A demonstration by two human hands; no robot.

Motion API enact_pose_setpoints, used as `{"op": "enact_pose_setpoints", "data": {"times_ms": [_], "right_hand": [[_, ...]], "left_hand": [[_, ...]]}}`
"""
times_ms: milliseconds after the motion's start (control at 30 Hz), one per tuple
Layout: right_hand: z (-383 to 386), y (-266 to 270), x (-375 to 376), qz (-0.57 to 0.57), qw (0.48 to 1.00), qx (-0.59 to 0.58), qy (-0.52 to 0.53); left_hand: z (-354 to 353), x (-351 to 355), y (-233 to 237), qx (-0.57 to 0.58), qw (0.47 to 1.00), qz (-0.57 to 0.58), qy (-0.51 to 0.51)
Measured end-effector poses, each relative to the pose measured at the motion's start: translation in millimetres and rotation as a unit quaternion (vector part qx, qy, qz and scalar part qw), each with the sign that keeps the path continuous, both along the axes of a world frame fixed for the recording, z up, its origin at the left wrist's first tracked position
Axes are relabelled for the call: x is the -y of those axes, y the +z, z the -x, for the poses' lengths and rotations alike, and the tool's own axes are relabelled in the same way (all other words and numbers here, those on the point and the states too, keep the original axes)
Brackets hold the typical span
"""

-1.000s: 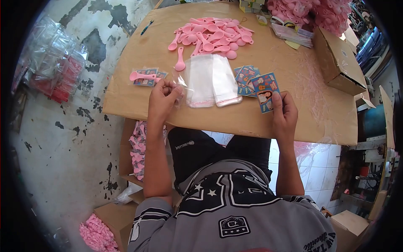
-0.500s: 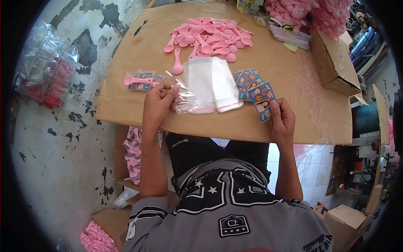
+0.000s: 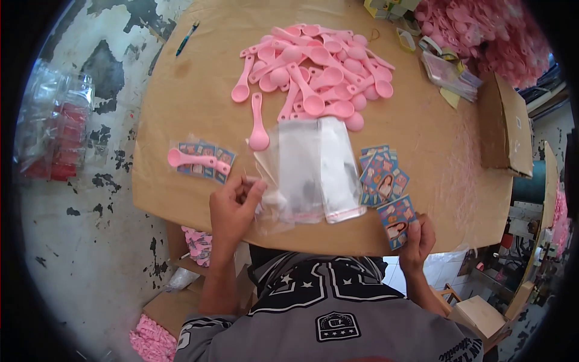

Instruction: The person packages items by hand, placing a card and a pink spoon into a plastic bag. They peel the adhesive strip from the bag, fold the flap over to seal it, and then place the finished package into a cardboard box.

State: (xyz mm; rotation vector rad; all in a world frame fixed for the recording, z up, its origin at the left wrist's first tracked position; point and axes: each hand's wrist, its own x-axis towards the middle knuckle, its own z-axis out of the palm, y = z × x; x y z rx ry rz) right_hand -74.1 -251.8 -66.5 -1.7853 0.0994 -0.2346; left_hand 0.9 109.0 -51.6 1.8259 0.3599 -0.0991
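My left hand (image 3: 236, 208) pinches a clear plastic bag (image 3: 270, 208) near the table's front edge. My right hand (image 3: 417, 241) holds a blue printed card (image 3: 396, 222) between thumb and fingers. Just behind that card lies a loose stack of similar cards (image 3: 381, 175). Two piles of clear bags, one on the left (image 3: 300, 169) and one on the right (image 3: 341, 172), lie between my hands. A single pink spoon (image 3: 258, 123) rests behind the left hand, in front of a heap of pink spoons (image 3: 316, 72). Packed cards with pink spoons (image 3: 202, 161) lie at the left.
A pen (image 3: 187, 38) lies at the table's back left. Toward the back right are a cardboard box (image 3: 505, 123), plastic packets (image 3: 449, 75) and large bags of pink spoons (image 3: 476, 30). Pink strips (image 3: 461, 175) are scattered on the table's right side.
The view has shifted, so the table and its items appear lower and larger. My left hand still holds the clear bag, and my right hand still holds the card.
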Motion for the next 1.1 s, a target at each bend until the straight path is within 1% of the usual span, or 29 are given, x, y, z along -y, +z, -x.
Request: {"op": "enact_pose_setpoints", "data": {"times_ms": [100, 200, 300, 400, 533, 567, 700, 800, 833, 900, 933, 967, 1033, 1100], "right_hand": [[-2.7, 0.1, 1.9, -0.027, 0.999, -0.024, 0.002], [-2.5, 2.0, 4.0, -0.040, 0.998, -0.056, 0.006], [-7.6, 6.3, 5.1, -0.031, 0.996, -0.086, 0.002], [-8.8, 6.1, 4.4, -0.030, 0.994, -0.100, -0.007], [-13.5, 13.9, -1.1, -0.034, 0.991, -0.127, -0.018], [-13.9, 12.9, -2.9, -0.041, 0.991, -0.124, -0.022], [-6.9, 9.3, -5.4, -0.046, 0.991, -0.122, -0.038], [-6.8, 12.2, -5.6, -0.036, 0.993, -0.112, -0.033], [-6.1, 11.3, -6.3, -0.035, 0.993, -0.104, -0.033], [-3.2, 5.6, -4.0, -0.053, 0.995, -0.084, -0.028], [-3.8, 6.3, -4.7, -0.045, 0.995, -0.081, -0.024], [-6.1, 10.1, -6.0, -0.036, 0.996, -0.077, -0.020], [-3.0, 7.9, -4.1, -0.033, 0.997, -0.068, -0.013], [-1.3, 5.0, -1.1, 0.001, 0.999, -0.047, -0.018]], "left_hand": [[-4.0, -5.0, 3.6, -0.007, 0.999, 0.047, -0.021], [-10.9, -7.0, 9.2, -0.043, 0.994, 0.098, -0.019], [-16.1, -13.1, 12.7, -0.076, 0.992, 0.091, -0.048], [-17.6, -11.9, 17.3, -0.110, 0.991, 0.074, -0.036], [-14.6, -10.7, 15.1, -0.083, 0.995, 0.050, -0.020], [-14.6, -12.6, 17.1, -0.106, 0.992, 0.073, -0.019], [-9.3, -13.7, 10.5, -0.064, 0.997, 0.042, -0.028], [-5.7, -11.3, 15.6, -0.059, 0.998, 0.021, -0.027], [-2.1, -13.4, 11.5, -0.047, 0.998, 0.022, -0.031], [-0.7, -8.2, 14.9, -0.051, 0.998, 0.045, -0.008], [0.3, -6.7, 15.5, -0.051, 0.997, 0.056, 0.002], [3.9, -8.1, 6.0, -0.016, 0.999, 0.051, 0.000], [6.2, -6.0, 2.3, 0.009, 0.999, 0.032, 0.008], [9.4, -10.1, -1.5, 0.025, 1.000, 0.004, -0.002]]}}
